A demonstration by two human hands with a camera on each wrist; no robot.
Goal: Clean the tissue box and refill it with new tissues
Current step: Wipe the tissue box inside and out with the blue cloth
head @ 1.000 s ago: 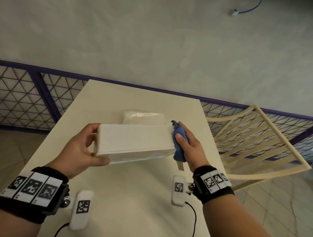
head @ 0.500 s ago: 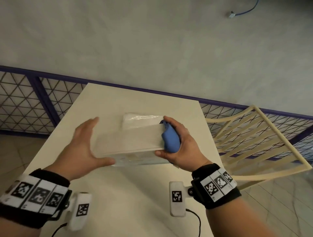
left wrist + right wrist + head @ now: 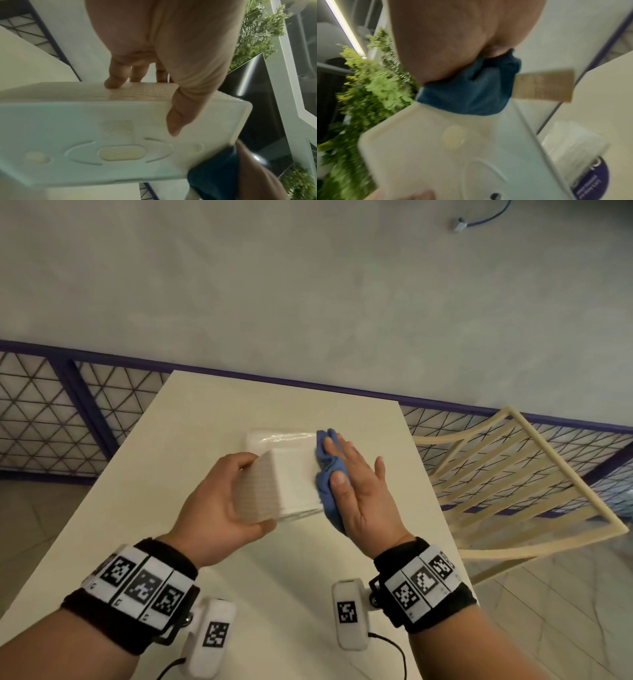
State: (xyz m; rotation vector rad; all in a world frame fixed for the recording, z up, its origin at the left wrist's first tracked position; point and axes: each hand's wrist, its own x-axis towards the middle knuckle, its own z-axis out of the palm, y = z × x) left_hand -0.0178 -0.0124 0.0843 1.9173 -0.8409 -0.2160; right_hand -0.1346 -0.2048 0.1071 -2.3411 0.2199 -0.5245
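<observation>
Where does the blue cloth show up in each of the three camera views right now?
Head: blue cloth sits centre frame, pressed by the right hand against the tissue box's right end.
Left wrist: blue cloth at the lower right, below the box's corner.
Right wrist: blue cloth in the centre, under the palm, above the box.
Shared landmark: the white tissue box, which the cloth touches in every view.

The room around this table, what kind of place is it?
Probably a café or restaurant seating area, though that is a guess: a plain white table against a wall, a slatted chair beside it, and a lattice partition with leafy plants nearby.
</observation>
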